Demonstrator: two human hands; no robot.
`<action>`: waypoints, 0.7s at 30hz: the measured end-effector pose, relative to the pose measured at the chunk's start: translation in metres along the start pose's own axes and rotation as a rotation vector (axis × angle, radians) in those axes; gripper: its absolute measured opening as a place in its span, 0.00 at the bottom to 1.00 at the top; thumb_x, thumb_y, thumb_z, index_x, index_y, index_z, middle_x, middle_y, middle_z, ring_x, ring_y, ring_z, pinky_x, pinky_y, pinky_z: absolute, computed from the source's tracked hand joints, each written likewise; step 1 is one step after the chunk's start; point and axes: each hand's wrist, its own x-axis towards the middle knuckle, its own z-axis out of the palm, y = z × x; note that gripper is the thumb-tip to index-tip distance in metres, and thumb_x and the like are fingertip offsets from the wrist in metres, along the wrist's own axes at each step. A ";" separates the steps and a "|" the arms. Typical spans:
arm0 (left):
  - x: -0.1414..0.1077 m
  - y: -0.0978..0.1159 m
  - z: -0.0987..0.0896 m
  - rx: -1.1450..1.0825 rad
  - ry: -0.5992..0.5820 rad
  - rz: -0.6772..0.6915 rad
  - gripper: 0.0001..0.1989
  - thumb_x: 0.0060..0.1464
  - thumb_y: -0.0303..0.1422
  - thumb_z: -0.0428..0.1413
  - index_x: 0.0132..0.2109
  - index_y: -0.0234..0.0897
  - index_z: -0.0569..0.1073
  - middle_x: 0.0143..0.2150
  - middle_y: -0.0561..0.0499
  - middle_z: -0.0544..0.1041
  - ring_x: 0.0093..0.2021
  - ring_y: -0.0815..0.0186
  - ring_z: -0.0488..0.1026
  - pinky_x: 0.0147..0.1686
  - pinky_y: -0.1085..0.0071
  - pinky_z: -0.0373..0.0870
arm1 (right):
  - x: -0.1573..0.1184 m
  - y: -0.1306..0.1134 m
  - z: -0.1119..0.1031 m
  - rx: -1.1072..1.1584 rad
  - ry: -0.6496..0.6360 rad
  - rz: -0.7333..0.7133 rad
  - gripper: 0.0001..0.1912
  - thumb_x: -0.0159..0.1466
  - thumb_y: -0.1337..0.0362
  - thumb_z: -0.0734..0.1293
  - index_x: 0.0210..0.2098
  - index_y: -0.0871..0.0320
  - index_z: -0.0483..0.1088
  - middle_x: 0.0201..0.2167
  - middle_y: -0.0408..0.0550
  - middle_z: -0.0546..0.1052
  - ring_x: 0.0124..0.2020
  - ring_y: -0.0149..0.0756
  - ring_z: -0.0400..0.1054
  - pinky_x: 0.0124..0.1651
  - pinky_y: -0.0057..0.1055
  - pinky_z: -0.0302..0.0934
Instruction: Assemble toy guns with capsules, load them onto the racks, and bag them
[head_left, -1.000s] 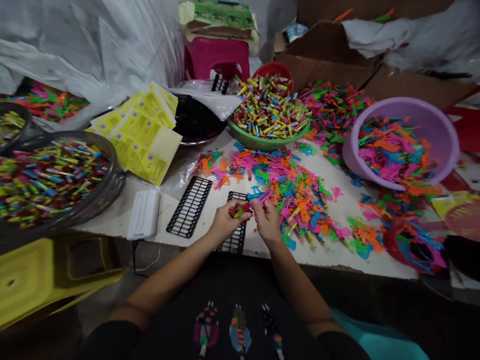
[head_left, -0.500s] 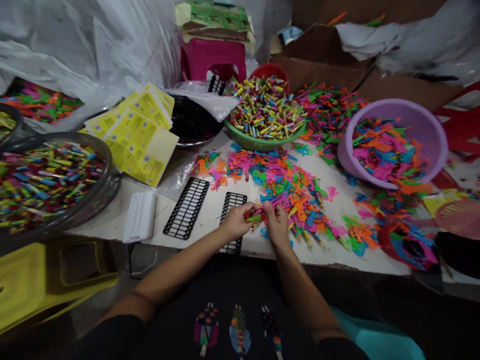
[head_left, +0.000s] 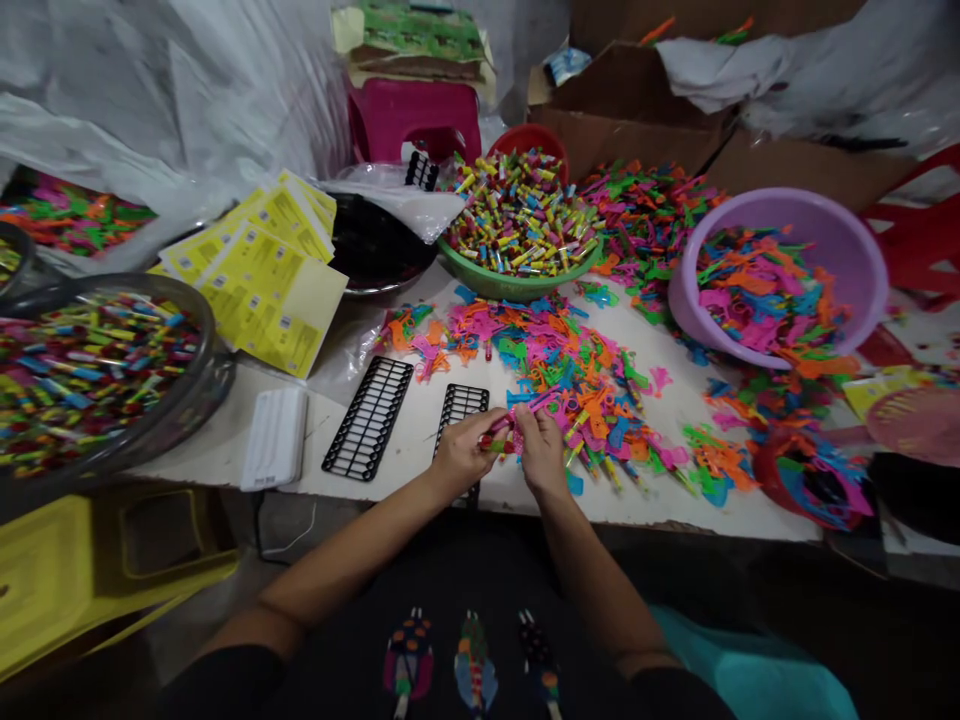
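Observation:
My left hand [head_left: 466,450] is closed on a small candy tube [head_left: 491,443] with red and yellow-green showing between the fingers. My right hand [head_left: 541,450] meets it and pinches a pink plastic toy piece [head_left: 517,425], whose exact shape the fingers hide. Beneath and beside my left wrist lies a black plastic grid rack [head_left: 461,402], partly covered by the arm. A second black rack [head_left: 369,418] rests flat further left. Just beyond my right hand spreads a pile of bright plastic toy pieces [head_left: 570,350], with several labelled tubes [head_left: 604,468] along its near edge.
A green basin [head_left: 517,285] heaped with small tubes stands behind the pile. To the right is a purple basin [head_left: 817,215] of toy pieces; at left, a dark basin [head_left: 206,320] of tubes. Yellow printed sheets [head_left: 262,290] and a white power bank [head_left: 275,438] lie on the table.
The view has shifted slightly. Both hands remain together, and more of the pink piece now shows between them; the left fingers have curled more around the tube.

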 end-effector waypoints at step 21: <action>0.055 -0.091 -0.043 0.622 -0.027 -0.530 0.11 0.50 0.34 0.50 0.38 0.33 0.70 0.39 0.42 0.71 0.38 0.60 0.69 0.35 0.69 0.61 | 0.040 0.026 -0.110 -0.861 0.582 -0.384 0.18 0.57 0.58 0.59 0.39 0.63 0.71 0.36 0.58 0.71 0.40 0.46 0.64 0.44 0.45 0.57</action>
